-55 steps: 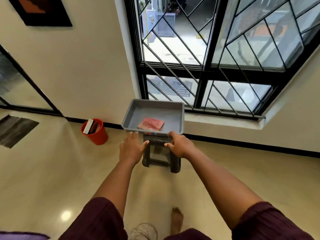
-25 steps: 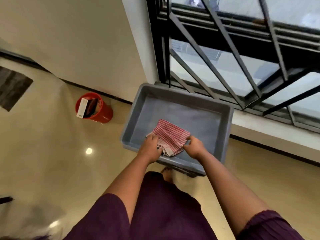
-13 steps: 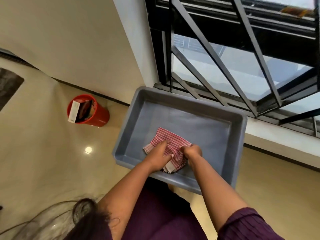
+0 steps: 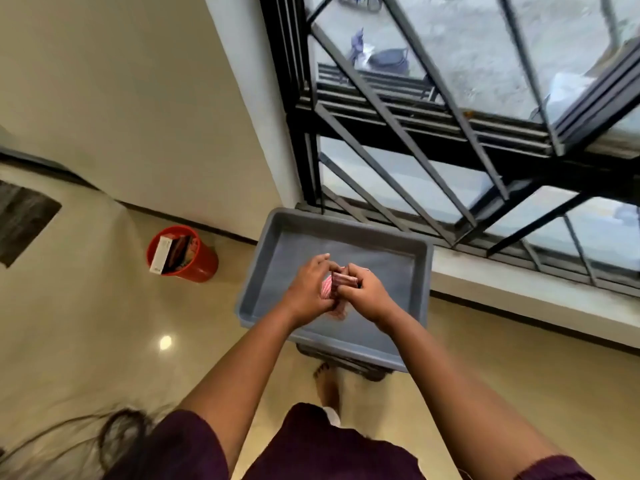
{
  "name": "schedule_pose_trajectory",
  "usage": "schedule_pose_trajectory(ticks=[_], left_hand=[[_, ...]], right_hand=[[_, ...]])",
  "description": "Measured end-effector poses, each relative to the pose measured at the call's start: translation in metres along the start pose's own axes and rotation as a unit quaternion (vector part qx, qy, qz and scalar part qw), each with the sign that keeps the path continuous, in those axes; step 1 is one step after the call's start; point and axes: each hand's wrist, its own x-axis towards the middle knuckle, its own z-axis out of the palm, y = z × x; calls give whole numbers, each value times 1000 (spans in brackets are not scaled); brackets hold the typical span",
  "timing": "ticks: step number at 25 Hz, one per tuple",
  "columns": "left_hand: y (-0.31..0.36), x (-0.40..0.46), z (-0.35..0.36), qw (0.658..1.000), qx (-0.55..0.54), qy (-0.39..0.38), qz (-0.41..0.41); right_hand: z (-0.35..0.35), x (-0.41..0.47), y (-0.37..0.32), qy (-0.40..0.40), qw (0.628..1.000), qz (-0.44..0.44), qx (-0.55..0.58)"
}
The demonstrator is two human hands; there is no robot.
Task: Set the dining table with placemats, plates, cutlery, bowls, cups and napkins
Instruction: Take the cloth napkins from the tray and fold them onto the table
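Observation:
A grey plastic tray (image 4: 420, 271) rests on a dark stool under the barred window. Above the tray, both of my hands hold the red-and-white checked napkins (image 4: 341, 280), bunched together and lifted off the tray floor. My left hand (image 4: 310, 289) wraps the cloth from the left side. From the right, my right hand (image 4: 365, 294) pinches its top edge. Most of the cloth is hidden between my palms. Nothing else lies in the tray.
A red bucket (image 4: 194, 263) holding a white box and dark items stands on the floor to the left, by the wall. The black window grille (image 4: 415, 140) and a pale sill (image 4: 519, 292) run behind the tray. The stool (image 4: 360, 367) shows beneath the tray's near edge.
My hands went from the tray's front rim to the napkins lying inside, gathered them and raised them off the tray floor. The view has tilted and pulled back slightly.

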Motion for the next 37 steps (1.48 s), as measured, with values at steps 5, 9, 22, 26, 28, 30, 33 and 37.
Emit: schedule_pose_trajectory(ticks=[5, 9, 22, 26, 28, 30, 33, 37], left_hand=[[70, -46, -18, 996, 41, 23, 70], [113, -92, -18, 996, -75, 9, 53], [124, -197, 5, 926, -373, 53, -20], [129, -201, 12, 962, -223, 152, -30], [142, -201, 22, 971, -80, 222, -38], [161, -203, 33, 962, -174, 208, -33], [178, -206, 44, 919, -360, 146, -61], [161, -205, 43, 952, -252, 166, -59]], right_hand=[[-48, -88, -49, -16, 998, -62, -12], [-76, -142, -71, 7, 994, -100, 43], [-96, -228, -50, 90, 989, -63, -98], [-88, -240, -53, 78, 995, -58, 13], [-81, -244, -55, 65, 994, -84, 34], [-70, -242, -54, 53, 993, -103, 16], [-58, -238, -47, 22, 993, -116, -16], [-56, -240, -39, -43, 992, -119, 26]])
